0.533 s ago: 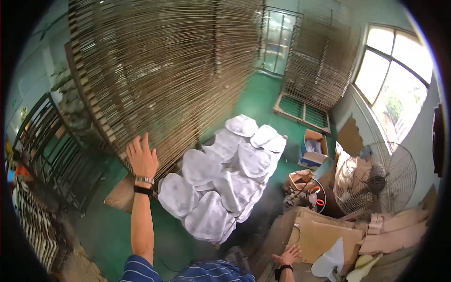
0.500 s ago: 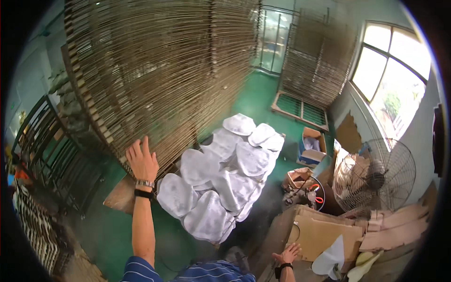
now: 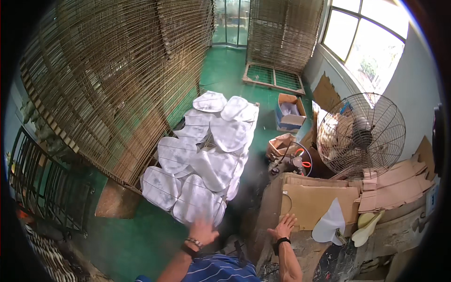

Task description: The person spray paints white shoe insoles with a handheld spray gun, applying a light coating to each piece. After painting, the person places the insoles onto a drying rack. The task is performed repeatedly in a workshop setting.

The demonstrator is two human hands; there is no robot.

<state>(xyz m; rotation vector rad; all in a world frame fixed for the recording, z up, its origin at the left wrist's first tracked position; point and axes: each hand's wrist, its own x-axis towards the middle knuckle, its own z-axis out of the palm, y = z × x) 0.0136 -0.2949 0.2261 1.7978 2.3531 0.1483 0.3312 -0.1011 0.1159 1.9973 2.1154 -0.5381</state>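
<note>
- The left hand (image 3: 203,231) is seen at the lower middle of the frame, just below the near end of the spread of white pieces (image 3: 213,167). Its thumb is held apart from the fingers, which are stretched toward the pieces and smeared by blur; nothing is seen pinched in it. Whether a piece is touched cannot be told.
- The right hand (image 3: 283,227) is held with fingers spread, right of the lower middle, at the left edge of a sheet of brown cardboard (image 3: 324,203). Nothing is gripped by it; whether the cardboard is pressed cannot be told.
- The white pieces, rounded and sheet-like, are laid overlapping in a slanting band through the centre of the frame.
- A bracelet (image 3: 194,242) and a dark band are worn on the left wrist; another dark band is worn on the right.
- The upper left is filled by a tall slatted rack (image 3: 108,70), beside which the white pieces are spread; a second rack (image 3: 282,33) is seen at the upper middle.
- A single white sheet (image 3: 329,222) is laid partly over the cardboard at the lower right, with cream-coloured pieces (image 3: 368,229) just beside it.
- A large wire-caged fan (image 3: 361,137) is placed at the right, below a window (image 3: 373,51).
- A blue-and-white box (image 3: 290,126) is set on the green floor (image 3: 226,70), right of the white pieces.
</note>
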